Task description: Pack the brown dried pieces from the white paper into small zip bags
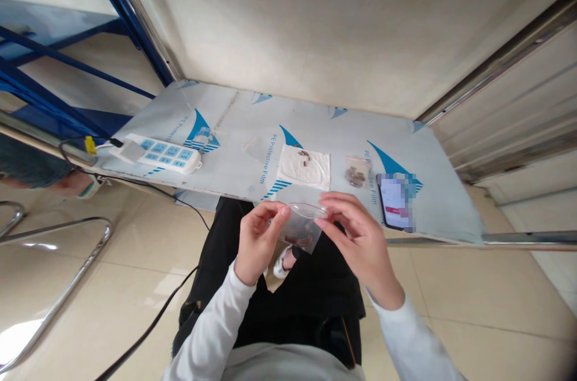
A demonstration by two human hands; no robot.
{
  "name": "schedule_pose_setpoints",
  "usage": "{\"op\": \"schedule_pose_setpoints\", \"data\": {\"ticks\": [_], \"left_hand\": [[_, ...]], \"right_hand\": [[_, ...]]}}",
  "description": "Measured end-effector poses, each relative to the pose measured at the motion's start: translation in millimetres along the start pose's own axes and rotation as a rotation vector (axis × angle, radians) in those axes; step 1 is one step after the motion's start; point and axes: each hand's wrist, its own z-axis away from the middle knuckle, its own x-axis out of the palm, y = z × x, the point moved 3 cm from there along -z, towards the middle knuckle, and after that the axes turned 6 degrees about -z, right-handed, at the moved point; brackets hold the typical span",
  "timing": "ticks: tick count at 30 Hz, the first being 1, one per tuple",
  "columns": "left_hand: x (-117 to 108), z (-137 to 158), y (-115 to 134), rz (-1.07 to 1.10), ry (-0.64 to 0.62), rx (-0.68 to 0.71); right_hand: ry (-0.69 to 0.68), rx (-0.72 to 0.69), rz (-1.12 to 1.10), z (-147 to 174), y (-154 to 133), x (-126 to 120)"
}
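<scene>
Head cam: left hand [260,240] and right hand [360,240] are each pinching a top corner of the clear bag [309,241], which hangs just off the near edge of the table [234,167], over the lap, with dark bits [295,241] low inside. Mouth looks bowed open, tho the film's too glassy to swear to it, so imo one slipped pinch or a tilt could dump them on the floor [433,285].
</scene>
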Motion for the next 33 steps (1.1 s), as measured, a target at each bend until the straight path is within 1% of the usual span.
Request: {"op": "schedule_pose_setpoints", "data": {"ticks": [2,4,6,9,13,17,20,23,27,30,33], "left_hand": [[1.9,4.0,-0.6,0.004,0.024,0.016],[3.2,7.2,-2.6,-0.011,0.012,0.026],[2.9,9.1,-5.1,-0.053,-0.014,0.039],[0.6,10.6,-8.0,-0.132,-0.035,0.055],[0.5,14.1,-8.3,-0.171,0.007,0.045],[3.3,15.6,-6.9,-0.168,0.026,0.01],[3.1,11.4,-4.9,-0.196,-0.049,0.027],[1.6,6.9,-5.7,-0.236,-0.14,0.017],[0.2,7.6,-8.8,-0.232,-0.093,0.032],[2.6,10.6,-12.9,-0.163,-0.096,-0.033],[6.8,11.6,-16.5,-0.1,-0.19,-0.129]], "right_hand": [[0.097,0.178,-0.181,7.5,13.5,6.2],[0.119,0.318,-0.282,12.8,22.9,13.2],[0.143,0.363,-0.313,15.7,26.5,15.8],[0.141,0.355,-0.288,18.5,27.0,14.2],[0.079,0.329,-0.231,24.1,28.3,13.0],[0.121,0.278,-0.158,26.3,28.8,14.4],[0.116,0.259,-0.105,24.6,28.4,16.7],[0.063,0.25,-0.14,23.6,28.7,19.6],[0.062,0.299,-0.258,26.3,31.9,22.2],[0.073,0.302,-0.262,28.4,32.6,22.5],[0.075,0.262,-0.215,28.4,30.6,20.8]]}}
